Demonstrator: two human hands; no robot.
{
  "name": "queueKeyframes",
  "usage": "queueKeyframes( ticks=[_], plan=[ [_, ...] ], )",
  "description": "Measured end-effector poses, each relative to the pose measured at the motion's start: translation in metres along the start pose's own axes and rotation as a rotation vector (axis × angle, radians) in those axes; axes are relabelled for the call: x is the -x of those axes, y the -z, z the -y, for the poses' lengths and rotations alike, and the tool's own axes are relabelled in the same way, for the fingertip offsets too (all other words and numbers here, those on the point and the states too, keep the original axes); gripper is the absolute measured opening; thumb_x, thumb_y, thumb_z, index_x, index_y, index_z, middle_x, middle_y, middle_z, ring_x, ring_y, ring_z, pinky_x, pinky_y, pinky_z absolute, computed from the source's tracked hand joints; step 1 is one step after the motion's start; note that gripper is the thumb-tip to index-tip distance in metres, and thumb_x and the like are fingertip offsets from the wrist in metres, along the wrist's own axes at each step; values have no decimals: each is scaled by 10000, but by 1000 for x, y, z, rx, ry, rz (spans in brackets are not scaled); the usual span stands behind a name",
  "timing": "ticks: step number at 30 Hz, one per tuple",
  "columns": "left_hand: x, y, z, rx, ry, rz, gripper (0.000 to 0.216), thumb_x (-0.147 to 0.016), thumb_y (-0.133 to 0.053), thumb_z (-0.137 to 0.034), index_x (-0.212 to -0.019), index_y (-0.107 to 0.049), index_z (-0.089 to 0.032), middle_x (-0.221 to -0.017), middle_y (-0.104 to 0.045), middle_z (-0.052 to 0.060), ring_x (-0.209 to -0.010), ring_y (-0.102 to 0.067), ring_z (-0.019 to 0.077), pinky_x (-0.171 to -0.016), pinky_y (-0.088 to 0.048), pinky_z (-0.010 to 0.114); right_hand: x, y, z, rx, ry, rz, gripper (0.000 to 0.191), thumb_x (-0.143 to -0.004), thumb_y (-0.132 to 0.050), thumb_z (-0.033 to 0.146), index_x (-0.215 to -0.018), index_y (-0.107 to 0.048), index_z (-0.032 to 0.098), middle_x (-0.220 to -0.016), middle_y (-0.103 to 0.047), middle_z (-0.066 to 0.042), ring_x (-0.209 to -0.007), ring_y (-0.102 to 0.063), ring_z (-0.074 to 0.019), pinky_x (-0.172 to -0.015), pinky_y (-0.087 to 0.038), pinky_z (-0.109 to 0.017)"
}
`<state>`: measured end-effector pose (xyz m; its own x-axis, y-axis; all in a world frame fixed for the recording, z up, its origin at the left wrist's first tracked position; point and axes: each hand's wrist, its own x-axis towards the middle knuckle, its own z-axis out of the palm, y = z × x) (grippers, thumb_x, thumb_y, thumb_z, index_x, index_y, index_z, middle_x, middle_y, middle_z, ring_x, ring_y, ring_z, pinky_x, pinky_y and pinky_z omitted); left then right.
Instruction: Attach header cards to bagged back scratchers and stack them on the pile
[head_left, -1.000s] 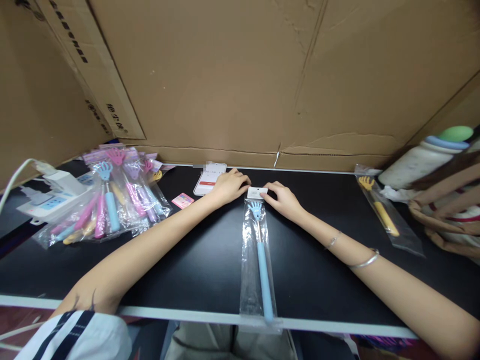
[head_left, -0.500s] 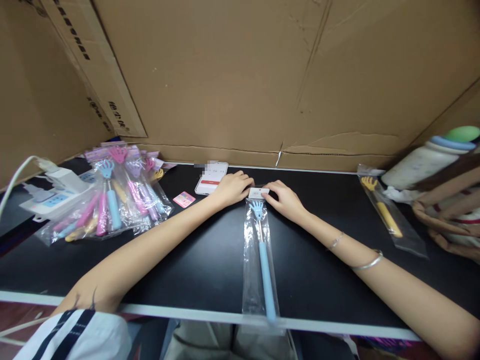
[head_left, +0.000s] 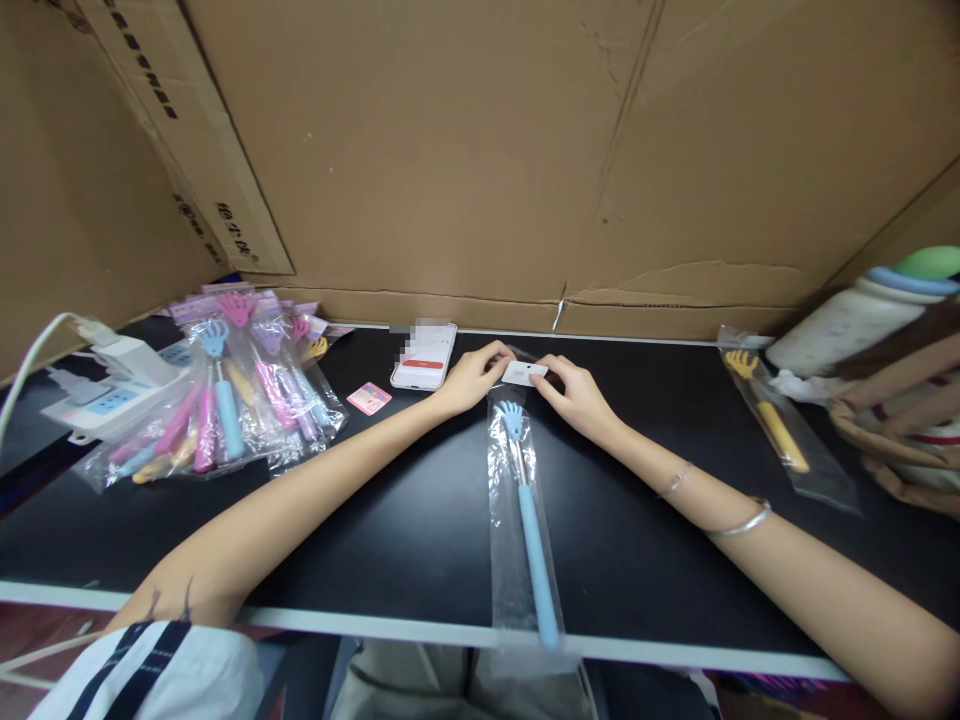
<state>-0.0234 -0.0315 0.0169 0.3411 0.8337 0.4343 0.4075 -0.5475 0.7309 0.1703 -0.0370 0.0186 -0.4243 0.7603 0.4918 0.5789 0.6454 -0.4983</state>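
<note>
In front of me lies a light-blue back scratcher [head_left: 534, 545] inside a clear plastic bag [head_left: 504, 570], its hand-shaped head pointing away from me. At the bag's far end is a small white card [head_left: 523, 373] with a hole near one edge. My right hand [head_left: 576, 392] pinches the card's right side between thumb and fingers. My left hand [head_left: 474, 380] is closed at the card's left end, fingertips together. Whether it also grips the bag's clear top edge I cannot make out. The near end of the bag hangs over the table edge.
Several bagged back scratchers [head_left: 225, 400] are piled at left, beside a power strip [head_left: 112, 395]. A phone [head_left: 424, 357] and a pink card [head_left: 369, 398] lie left of my hands. At right are a bagged yellow back scratcher [head_left: 780, 435], a bottle [head_left: 832, 325] and a brown bag [head_left: 892, 420]. Cardboard [head_left: 450, 150] walls the back.
The white card has shifted slightly away from me and tilted, leaving a wider gap to the scratcher's head. My fingers have curled and risen into pinches at its ends.
</note>
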Motion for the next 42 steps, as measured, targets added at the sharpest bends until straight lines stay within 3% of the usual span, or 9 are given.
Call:
queueKeyframes(
  ticks=[9, 17, 27, 42],
  plan=[
    [-4, -6, 11, 313, 179, -66, 160, -868, -453, -206, -999, -529, -156, -816, -655, 30, -782, -640, 145, -763, -478, 261, -6, -6, -2, -270, -144, -11, 169, -856, -482, 350, -849, -535, 190, -746, -684, -37, -764, -644, -195, -740, -461, -296],
    [-6, -7, 15, 420, 209, -79, 179, -868, -443, -198, -1016, -534, -156, -750, -642, 17, -737, -642, 151, -662, -471, 231, -13, -8, -5, -188, -143, 22, 167, -878, -436, 344, -818, -498, 201, -572, -630, 16, -602, -593, -159, -672, -416, -261],
    [-9, -9, 23, 409, 205, -91, 200, -891, -424, -209, -1058, -527, -168, -737, -645, 7, -688, -639, 126, -635, -479, 215, -30, -16, -16, -27, -170, 89, 154, -899, -342, 379, -833, -363, 242, -559, -569, 24, -618, -589, -203, -678, -415, -308],
    [-7, -9, 25, 295, 107, -68, 265, -915, -397, -257, -1105, -553, -157, -943, -667, 52, -744, -649, 142, -748, -486, 270, -25, -15, -15, 48, -144, 116, 164, -922, -311, 374, -893, -404, 243, -573, -590, 31, -612, -596, -198, -646, -391, -290]
  ],
)
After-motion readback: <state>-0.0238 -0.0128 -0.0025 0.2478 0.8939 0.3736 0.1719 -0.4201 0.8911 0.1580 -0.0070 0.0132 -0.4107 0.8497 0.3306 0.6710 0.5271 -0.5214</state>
